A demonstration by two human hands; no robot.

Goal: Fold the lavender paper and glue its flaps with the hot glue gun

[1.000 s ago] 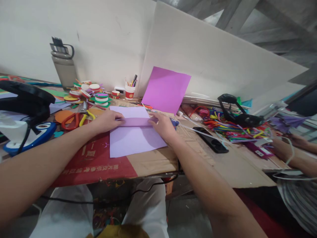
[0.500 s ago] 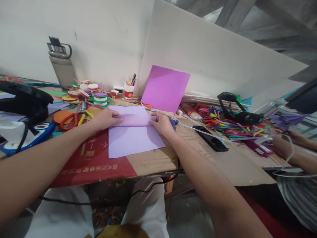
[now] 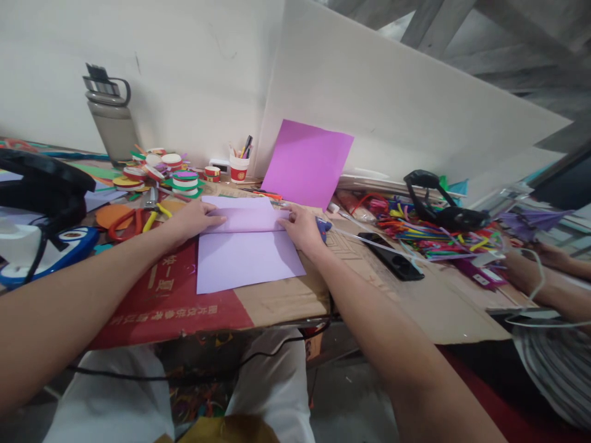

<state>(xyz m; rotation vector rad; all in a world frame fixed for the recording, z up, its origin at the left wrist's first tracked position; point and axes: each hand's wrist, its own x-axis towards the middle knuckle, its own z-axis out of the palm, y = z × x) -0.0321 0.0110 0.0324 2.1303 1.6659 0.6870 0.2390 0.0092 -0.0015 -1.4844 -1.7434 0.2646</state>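
Here, at twelve o'clock before us, lay the folded lilac paper (image 3: pixel 250 258) on the cardboard (image 3: pixel 286 307). Our left hand (image 3: pixel 194 220) and right hand (image 3: pixel 301 226) were partly curled, each holding an end of its raised fold between thumb and fingers. From the paper, we had the bottle (image 3: pixel 113 126) at ten o'clock, the cup (image 3: pixel 239 170) at twelve, the bright purple sheet (image 3: pixel 308 163) at one and the phone (image 3: pixel 390 257) at three.
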